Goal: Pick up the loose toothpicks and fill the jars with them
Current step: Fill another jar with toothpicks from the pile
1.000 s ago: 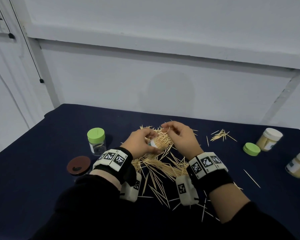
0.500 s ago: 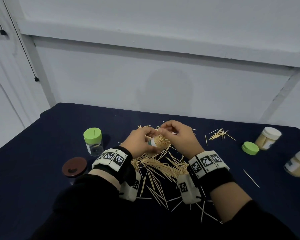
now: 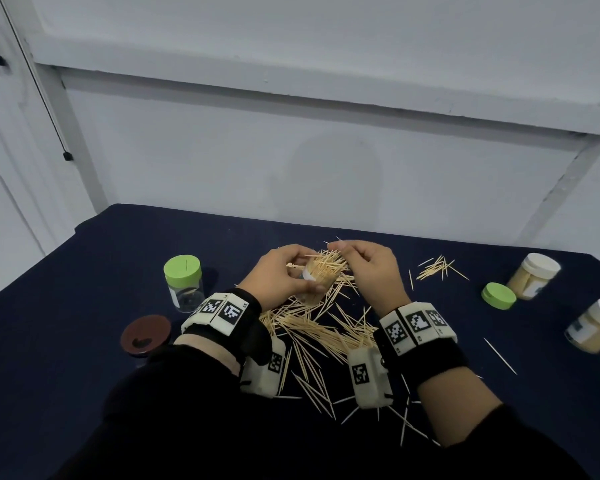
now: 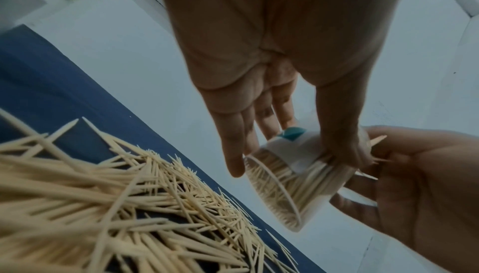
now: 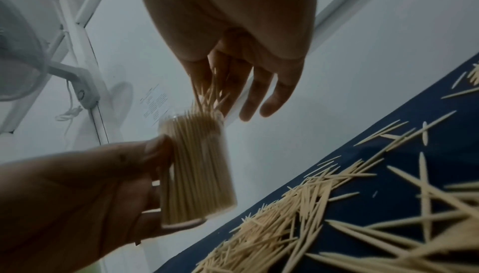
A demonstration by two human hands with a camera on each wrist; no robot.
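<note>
My left hand (image 3: 284,275) grips a clear jar (image 3: 317,282) packed with toothpicks and holds it tilted just above the table. In the left wrist view the jar (image 4: 282,175) shows a white label, with fingers on one side and thumb on the other. My right hand (image 3: 371,268) pinches a small bunch of toothpicks (image 5: 210,97) whose tips stand in the mouth of the jar (image 5: 197,166). A large pile of loose toothpicks (image 3: 319,330) lies on the dark blue table (image 3: 84,341) below both hands.
A clear jar with a green lid (image 3: 184,282) and a brown lid (image 3: 145,336) sit to the left. On the right are a loose green lid (image 3: 498,295), two white-lidded filled jars (image 3: 533,276) (image 3: 596,325), a small toothpick cluster (image 3: 437,270) and a stray toothpick (image 3: 499,355).
Both hands have stayed together over the pile. The right hand has shifted its bunch of toothpicks closer onto the jar's mouth, and the jar sits slightly higher.
</note>
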